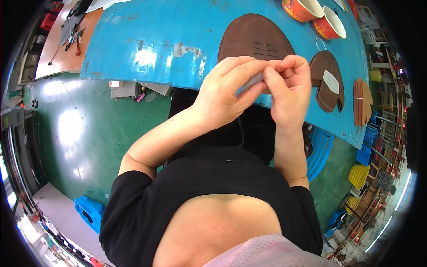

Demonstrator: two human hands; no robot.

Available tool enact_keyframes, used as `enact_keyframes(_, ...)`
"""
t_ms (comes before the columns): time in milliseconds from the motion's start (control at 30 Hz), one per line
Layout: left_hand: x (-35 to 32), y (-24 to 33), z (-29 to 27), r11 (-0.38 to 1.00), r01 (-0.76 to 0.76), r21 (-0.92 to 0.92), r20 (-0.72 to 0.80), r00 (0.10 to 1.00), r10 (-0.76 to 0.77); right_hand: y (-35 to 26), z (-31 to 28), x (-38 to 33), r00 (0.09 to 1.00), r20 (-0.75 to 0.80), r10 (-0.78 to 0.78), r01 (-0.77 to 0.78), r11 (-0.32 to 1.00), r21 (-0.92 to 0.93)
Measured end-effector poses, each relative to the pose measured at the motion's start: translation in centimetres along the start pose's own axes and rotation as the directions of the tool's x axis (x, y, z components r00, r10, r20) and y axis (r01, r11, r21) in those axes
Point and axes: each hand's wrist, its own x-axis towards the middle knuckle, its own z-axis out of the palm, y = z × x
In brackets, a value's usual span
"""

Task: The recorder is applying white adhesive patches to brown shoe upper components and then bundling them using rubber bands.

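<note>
My left hand [231, 89] and my right hand [291, 86] meet above the near edge of the blue table, fingertips pinched close together. Between the left fingers shows a small greyish thing [254, 81], too hidden to name. Whatever the right fingertips pinch is too small to make out. Just beyond both hands lies a large rounded brown leather piece [251, 38] with rows of short slits; the hands cover its near part. To the right of my right hand sits a stack of shaped brown leather pieces [316, 73] with a white paper [331, 82] on top.
Two red-and-orange paper tubs [330, 24] stand at the table's far right, near a thin white ring [320, 44]. A tied bundle of tan leather pieces [362, 103] lies at the right edge. Below the table is a blue plastic basket [321, 151]. Tools [75, 42] rest on a wooden table.
</note>
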Motion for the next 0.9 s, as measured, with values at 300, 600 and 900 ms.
enact_keyframes(300,-0.2,-0.5,0.0,0.995,0.003,-0.096,0.001,1.0,-0.003,0.4,-0.3,-0.5,0.992,0.012,0.123,-0.121,0.954,0.276)
enact_keyframes(600,-0.1,-0.8,-0.1,0.997,-0.033,-0.064,0.025,0.999,0.034,-0.2,-0.8,-0.5,0.997,0.029,0.07,-0.074,0.98,0.186)
enact_keyframes(900,0.1,-1.6,0.0,0.952,-0.267,0.147,0.076,0.963,0.258,0.4,-0.7,-0.5,0.995,0.001,0.1,-0.099,0.984,0.148)
